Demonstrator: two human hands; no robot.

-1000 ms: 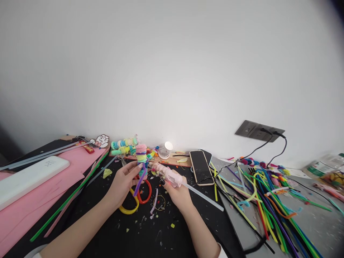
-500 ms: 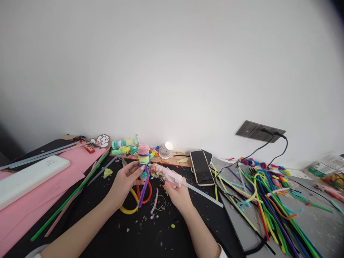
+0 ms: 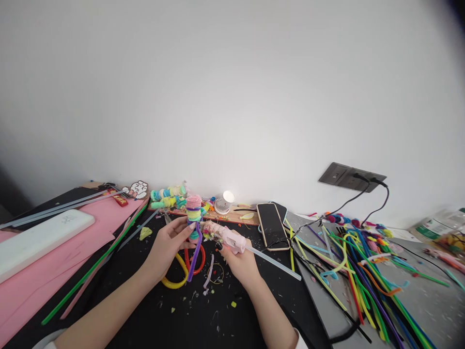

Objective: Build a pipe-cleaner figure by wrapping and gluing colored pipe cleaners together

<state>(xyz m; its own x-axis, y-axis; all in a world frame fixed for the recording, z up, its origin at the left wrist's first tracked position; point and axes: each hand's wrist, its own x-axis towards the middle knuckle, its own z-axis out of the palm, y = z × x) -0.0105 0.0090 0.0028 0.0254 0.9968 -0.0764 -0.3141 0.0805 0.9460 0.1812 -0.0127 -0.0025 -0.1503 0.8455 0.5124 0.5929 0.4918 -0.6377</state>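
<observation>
My left hand grips an upright roll of coiled pipe cleaners in pink, yellow, purple and teal. A purple pipe cleaner end hangs down from the roll. In my right hand is a pink hot glue gun, its nozzle end, crusted with coloured fluff, pointing left at the roll's side. I cannot tell whether the tip touches it. A clear glue stick sticks out of the gun's back. Below the roll lie scissors with yellow and red handles, partly hidden.
Behind my hands stand a white paper cup and more pipe cleaner rolls. A phone lies to the right, beside black cables and a heap of loose pipe cleaners. Pink sheets and a white case lie left. Scraps litter the black mat.
Almost nothing differs. Both hands keep their grip, with the glue gun still against or close to the roll's side.
</observation>
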